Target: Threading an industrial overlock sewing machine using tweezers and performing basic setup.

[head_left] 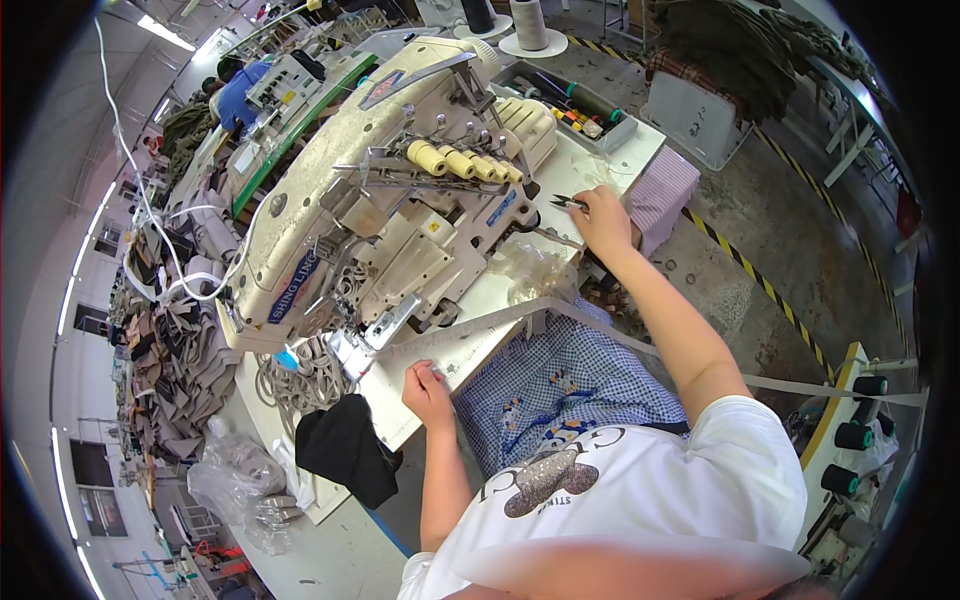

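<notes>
My right hand [603, 222] is closed on small dark thread snips [568, 201], their two points apart, over the white table's right end. My left hand [428, 395] is at the table's front edge with its fingers curled together; what they hold, if anything, is hidden. Between the hands stands a cream overlock sewing machine [300, 205] with yellow tension knobs [455, 161]. A pale elastic band [470, 325] runs from beside its presser foot [392, 322] across the front edge, over my lap and off to the right. Black cloth [350, 450] lies left of my left hand.
Coiled grey elastic [300, 385] and a clear plastic bag [240, 480] lie at the left. A tool tray [570, 110] sits at the far right end, near thread cones [530, 25]. Clear plastic scraps [535, 270] lie near the front edge. Garment heaps [190, 370] are further left.
</notes>
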The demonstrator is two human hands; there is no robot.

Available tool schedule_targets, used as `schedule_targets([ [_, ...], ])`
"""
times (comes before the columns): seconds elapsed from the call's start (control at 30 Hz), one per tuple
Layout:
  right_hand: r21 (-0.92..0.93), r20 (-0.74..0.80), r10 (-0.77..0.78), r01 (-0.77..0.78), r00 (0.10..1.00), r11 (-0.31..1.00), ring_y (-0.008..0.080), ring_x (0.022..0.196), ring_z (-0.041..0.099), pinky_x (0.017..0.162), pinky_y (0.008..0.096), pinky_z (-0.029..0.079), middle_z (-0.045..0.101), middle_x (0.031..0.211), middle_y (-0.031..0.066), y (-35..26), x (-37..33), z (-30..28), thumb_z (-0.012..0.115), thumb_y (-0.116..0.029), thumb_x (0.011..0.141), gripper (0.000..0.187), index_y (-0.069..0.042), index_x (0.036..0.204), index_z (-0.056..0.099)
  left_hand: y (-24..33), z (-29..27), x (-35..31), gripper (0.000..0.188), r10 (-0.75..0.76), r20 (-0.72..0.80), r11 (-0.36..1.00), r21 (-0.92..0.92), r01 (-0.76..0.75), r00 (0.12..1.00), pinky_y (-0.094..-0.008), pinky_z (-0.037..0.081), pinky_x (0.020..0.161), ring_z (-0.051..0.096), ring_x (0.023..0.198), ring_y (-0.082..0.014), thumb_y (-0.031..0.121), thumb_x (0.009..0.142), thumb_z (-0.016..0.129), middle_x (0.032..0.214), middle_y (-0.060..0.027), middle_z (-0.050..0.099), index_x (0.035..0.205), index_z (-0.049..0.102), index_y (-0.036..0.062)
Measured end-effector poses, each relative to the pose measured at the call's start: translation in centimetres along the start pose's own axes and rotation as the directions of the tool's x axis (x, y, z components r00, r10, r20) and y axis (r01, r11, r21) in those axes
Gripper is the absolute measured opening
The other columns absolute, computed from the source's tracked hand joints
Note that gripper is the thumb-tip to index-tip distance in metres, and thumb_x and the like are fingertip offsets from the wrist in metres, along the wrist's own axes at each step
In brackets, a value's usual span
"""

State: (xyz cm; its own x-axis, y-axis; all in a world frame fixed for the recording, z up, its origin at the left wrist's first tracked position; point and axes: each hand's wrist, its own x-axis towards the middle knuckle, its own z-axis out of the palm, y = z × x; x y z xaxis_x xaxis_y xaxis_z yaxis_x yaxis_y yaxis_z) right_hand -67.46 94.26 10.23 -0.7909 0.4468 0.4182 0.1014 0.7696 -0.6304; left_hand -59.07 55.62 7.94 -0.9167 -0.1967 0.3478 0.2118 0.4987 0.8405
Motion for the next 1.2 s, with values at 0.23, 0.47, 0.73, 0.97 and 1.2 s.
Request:
schedule_targets([
  [0.23,-0.127,-0.108,-0.208,0.194,0.972,0.973,0.0334,0.093,0.057,0.083,0.0427,0.046,0.059,0.092,0.0128,-0.6,-0.5,0.4,0.071,-0.020,0.082,0.023,-0.006,0.099,0.070,-0.3,-0.3,-0.3,0.033,0.033,-0.014,0.999,0.013,-0.033,0.999,-0.0281,0.044,0.056,0.058,0.057,-0.0145,0.027,0.102,0.049,0.063,-0.0062,0.059,0.090,0.064,-0.0002],
  [0.47,0.364,-0.457,-0.245,0.431,0.855,0.826,0.0216,0.076,0.060,0.068,0.0345,0.046,0.063,0.083,0.0113,-12.2,11.1,-9.9,0.068,-0.020,0.087,0.017,-0.005,0.093,0.073,-0.3,-0.5,-0.2,0.032,-0.004,0.022,0.999,-0.032,0.005,1.000,-0.0283,0.044,0.056,0.058,0.056,-0.0153,0.026,0.101,0.049,0.062,-0.0059,0.059,0.091,0.064,0.0002],
  [0.73,0.556,0.169,-0.230,0.100,0.958,0.825,0.0117,0.067,0.053,0.062,0.0290,0.042,0.063,0.072,0.0013,-19.1,20.1,-12.3,0.066,-0.035,0.087,0.033,-0.004,0.078,0.075,-0.4,-0.1,-0.4,0.037,0.077,-0.015,0.995,-0.058,-0.077,0.997,-0.0235,0.038,0.050,0.050,0.051,-0.0081,0.033,0.103,0.050,0.060,-0.0012,0.054,0.092,0.063,0.0006],
  [0.97,0.471,0.371,-0.149,-0.047,0.916,0.881,0.0076,0.064,0.046,0.059,0.0261,0.033,0.063,0.074,-0.0001,-20.5,19.7,-13.5,0.072,-0.034,0.081,0.028,-0.007,0.075,0.074,-0.2,-0.3,-0.4,0.040,0.101,-0.006,0.994,-0.038,-0.101,0.995,-0.0248,0.040,0.051,0.053,0.052,-0.0097,0.037,0.102,0.050,0.060,-0.0023,0.055,0.091,0.064,0.0013],
  [1.2,0.573,0.323,-0.230,0.004,0.918,0.819,0.0075,0.075,0.053,0.069,0.0247,0.039,0.065,0.081,-0.0005,-19.9,19.4,-13.4,0.076,-0.027,0.078,0.023,-0.005,0.084,0.073,0.6,-0.6,-0.4,0.021,0.080,0.018,0.997,-0.003,-0.080,0.997,-0.0301,0.046,0.056,0.059,0.057,-0.0171,0.017,0.098,0.051,0.063,-0.0065,0.060,0.091,0.065,0.0019],
])
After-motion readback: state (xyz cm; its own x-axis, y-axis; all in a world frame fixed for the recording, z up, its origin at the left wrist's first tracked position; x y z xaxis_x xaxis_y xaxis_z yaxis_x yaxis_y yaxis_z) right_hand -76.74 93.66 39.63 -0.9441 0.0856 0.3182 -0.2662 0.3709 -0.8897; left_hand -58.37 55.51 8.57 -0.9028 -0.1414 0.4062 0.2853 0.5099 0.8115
